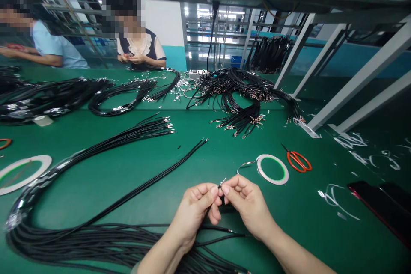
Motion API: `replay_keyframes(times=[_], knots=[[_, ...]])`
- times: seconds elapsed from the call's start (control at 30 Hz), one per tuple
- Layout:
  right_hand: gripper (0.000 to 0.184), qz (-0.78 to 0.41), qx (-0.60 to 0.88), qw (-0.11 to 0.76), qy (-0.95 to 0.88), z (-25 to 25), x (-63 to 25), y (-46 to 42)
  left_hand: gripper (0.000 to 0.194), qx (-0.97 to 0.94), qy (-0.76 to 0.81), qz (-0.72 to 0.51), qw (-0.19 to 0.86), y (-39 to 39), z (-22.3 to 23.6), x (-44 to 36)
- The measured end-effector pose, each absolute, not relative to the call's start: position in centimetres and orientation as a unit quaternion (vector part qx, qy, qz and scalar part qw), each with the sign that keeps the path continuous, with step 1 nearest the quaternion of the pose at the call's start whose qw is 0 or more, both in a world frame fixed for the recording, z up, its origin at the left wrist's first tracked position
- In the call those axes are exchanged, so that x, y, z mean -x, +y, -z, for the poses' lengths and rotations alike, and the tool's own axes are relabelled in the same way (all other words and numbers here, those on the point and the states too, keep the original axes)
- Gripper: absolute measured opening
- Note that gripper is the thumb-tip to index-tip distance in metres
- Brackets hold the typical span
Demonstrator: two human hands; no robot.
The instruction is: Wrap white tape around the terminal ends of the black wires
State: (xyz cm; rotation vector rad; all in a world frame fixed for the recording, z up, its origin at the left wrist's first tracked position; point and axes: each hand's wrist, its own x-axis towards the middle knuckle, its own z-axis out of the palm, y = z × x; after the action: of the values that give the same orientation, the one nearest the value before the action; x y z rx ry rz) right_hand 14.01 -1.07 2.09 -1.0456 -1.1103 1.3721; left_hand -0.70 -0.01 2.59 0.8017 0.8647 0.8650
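My left hand (194, 207) pinches a black cable (220, 186) close to its silvery end. Closed on the same end from the other side, my right hand (247, 201) meets the left fingertips. Whether a bit of tape is also between the fingers cannot be made out. A long bundle of black cables (96, 242) curves across the bench on the left and passes under my left forearm. A few of its cables (167, 173) lie apart, their tips pointing away from me. Just beyond my right hand is a roll of foil-like tape (259, 172) with a loose strip.
Orange-handled scissors (298, 162) lie right of the tape. Another tape roll (45, 165) is at the left. Coiled cables (237, 81) cover the bench's far side. Metal struts (359, 77) rise at the right, near white scraps (337, 203). Two people sit opposite.
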Motion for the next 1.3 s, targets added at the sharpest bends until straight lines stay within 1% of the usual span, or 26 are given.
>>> replay_keyframes(times=[0.23,0.33,0.43,0.5,0.67,0.73,0.83,1.1,1.23,1.3], knots=[[0.018,-0.634,0.410,0.546,-0.365,-1.2,-13.5,-1.0,0.026,-0.387,0.381,-0.393,0.742,-0.1,-2.8,0.7],[0.017,-0.580,0.454,0.567,-0.369,-0.7,-13.8,-0.5,0.025,-0.437,0.407,-0.375,0.709,0.0,-3.0,0.9],[0.019,-0.531,0.499,0.582,-0.360,-0.4,-14.6,0.0,0.025,-0.486,0.436,-0.354,0.669,0.0,-2.7,1.0],[0.021,-0.520,0.513,0.585,-0.352,-0.2,-15.0,0.2,0.023,-0.518,0.457,-0.366,0.624,-0.1,-2.2,0.9],[0.021,-0.527,0.496,0.591,-0.357,-0.3,-15.1,-0.1,0.013,-0.636,0.481,-0.426,0.428,-0.2,-1.4,0.8],[0.021,-0.527,0.482,0.593,-0.372,-0.6,-14.8,-0.5,0.011,-0.659,0.474,-0.437,0.387,-0.2,-1.4,0.8],[0.021,-0.524,0.466,0.591,-0.399,-1.1,-14.5,-0.9,0.011,-0.676,0.468,-0.443,0.358,-0.3,-1.6,0.7],[0.026,-0.530,0.448,0.592,-0.409,-1.1,-13.7,-0.9,0.014,-0.690,0.459,-0.447,0.337,-0.6,-2.0,0.4],[0.028,-0.538,0.416,0.583,-0.445,-1.0,-14.2,-0.8,0.010,-0.644,0.482,-0.447,0.390,-0.5,-2.0,0.5],[0.032,-0.552,0.395,0.568,-0.466,-1.1,-14.7,-0.7,0.011,-0.621,0.489,-0.440,0.425,-0.4,-1.9,0.6]])
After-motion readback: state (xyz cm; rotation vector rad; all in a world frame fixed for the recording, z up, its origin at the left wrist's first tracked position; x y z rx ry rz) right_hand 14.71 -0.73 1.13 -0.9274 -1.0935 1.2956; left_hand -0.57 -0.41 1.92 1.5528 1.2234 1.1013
